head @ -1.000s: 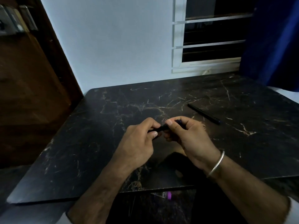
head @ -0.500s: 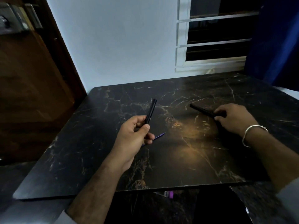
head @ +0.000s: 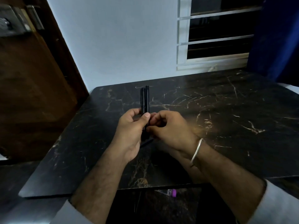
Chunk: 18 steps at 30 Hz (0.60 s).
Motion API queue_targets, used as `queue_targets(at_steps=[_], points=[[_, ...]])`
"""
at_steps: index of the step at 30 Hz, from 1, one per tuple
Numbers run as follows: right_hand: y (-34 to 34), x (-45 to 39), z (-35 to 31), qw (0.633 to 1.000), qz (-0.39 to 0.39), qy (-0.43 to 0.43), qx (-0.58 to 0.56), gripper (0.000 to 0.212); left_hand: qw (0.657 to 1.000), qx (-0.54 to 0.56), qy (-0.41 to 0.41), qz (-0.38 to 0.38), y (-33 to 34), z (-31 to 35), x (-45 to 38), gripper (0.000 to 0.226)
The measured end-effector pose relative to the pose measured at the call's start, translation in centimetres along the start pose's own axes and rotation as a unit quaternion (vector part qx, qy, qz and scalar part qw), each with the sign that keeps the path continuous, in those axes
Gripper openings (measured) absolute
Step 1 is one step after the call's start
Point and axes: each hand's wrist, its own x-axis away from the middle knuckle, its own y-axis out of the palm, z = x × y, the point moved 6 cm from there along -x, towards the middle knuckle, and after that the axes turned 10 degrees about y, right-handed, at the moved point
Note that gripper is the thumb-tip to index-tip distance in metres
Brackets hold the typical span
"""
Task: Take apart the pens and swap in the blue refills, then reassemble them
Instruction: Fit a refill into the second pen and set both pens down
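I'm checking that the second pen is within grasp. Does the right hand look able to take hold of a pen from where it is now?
Probably yes. The left hand grips two black pens upright, side by side, and the right hand has its curled fingers right against their lower part, with nothing between. Whether it already pinches one is unclear.

Two black pens (head: pixel 145 101) over a black table (head: pixel 218 110) veined gold and white.

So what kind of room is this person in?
Probably a room in a home. There is a barred window with a blue curtain, a wooden door, and a dark marble-look table.
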Motion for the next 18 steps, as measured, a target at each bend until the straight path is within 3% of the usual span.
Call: queue_targets(at_steps=[3, 5, 9, 12, 15, 18], points=[[1.1, -0.6, -0.4, 0.994, 0.0, -0.044, 0.095, 0.006, 0.998, -0.062, 0.015, 0.008, -1.6, 0.3, -0.5, 0.015], [0.7, -1.4, -0.8, 0.973, -0.006, -0.088, 0.214, 0.014, 0.995, -0.099, 0.016, 0.016, -3.5, 0.4, -0.8, 0.014], [3.6, -2.1, -0.1, 0.863, -0.137, -0.179, 0.452, 0.054, 0.964, -0.265, 0.0, 0.03, -7.0, 0.7, -1.3, 0.019], [5.6, -1.9, 0.7, 0.819, -0.192, -0.212, 0.497, 0.056, 0.935, -0.355, -0.012, 0.017, -7.7, 0.4, -1.3, 0.014], [5.0, -1.8, 0.7, 0.799, -0.19, -0.268, 0.503, 0.047, 0.897, -0.441, -0.026, -0.03, -7.6, 0.0, -1.4, 0.016], [2.5, -1.9, 1.0, 0.798, -0.179, -0.292, 0.495, 0.036, 0.888, -0.451, -0.059, -0.062, -7.1, -0.4, -1.5, 0.014]])
